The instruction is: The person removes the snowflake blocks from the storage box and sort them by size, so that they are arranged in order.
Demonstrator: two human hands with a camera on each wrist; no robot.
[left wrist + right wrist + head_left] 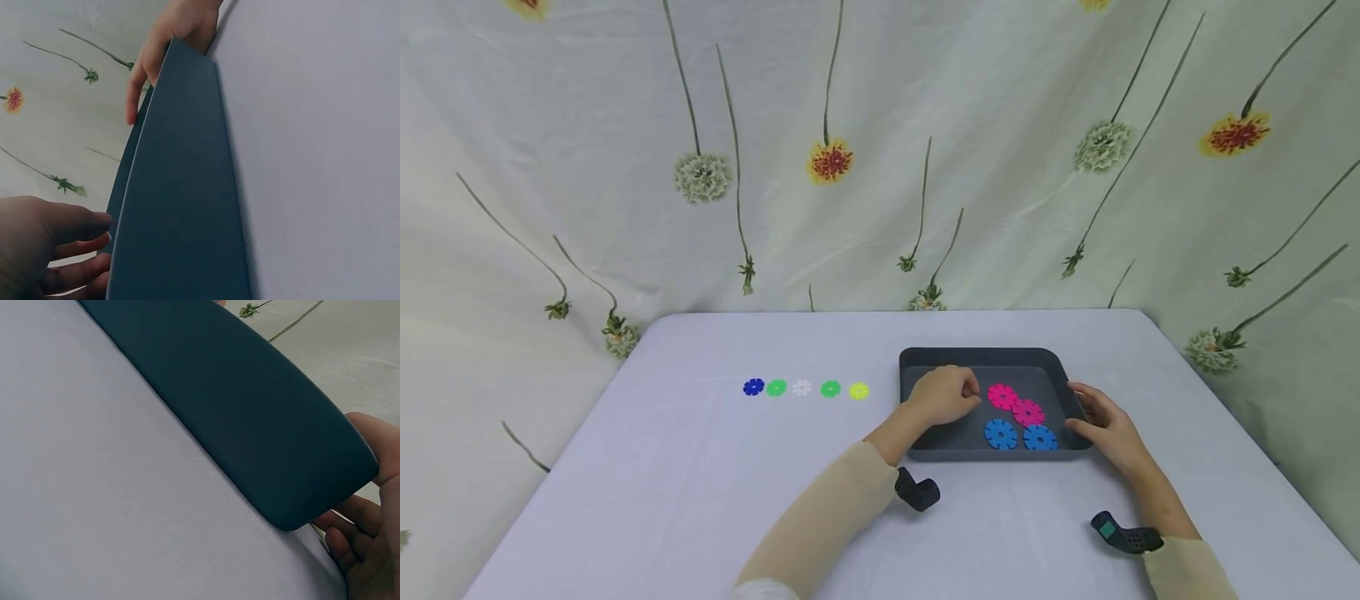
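A dark grey tray [970,455] lies on the table, holding two pink notched plastic discs [1002,397] and two blue notched discs [1040,437]. Over the tray's left part is my left hand [942,394], its fingers bent downward. In the left wrist view the tray wall [178,175] hides the tips of that hand [56,247], so whether they pinch a disc is unclear. My right hand [1112,429] grips the tray's right side near the front corner. Its thumb lies at the rim and its fingers sit against the outside, as the right wrist view shows of this hand [375,506].
Left of the tray, several smaller notched discs form a row on the white table [685,500]: dark blue [753,387], green [777,387], white [802,387], another green [831,389] and yellow [859,391]. A flower-patterned curtain [880,225] hangs behind the table.
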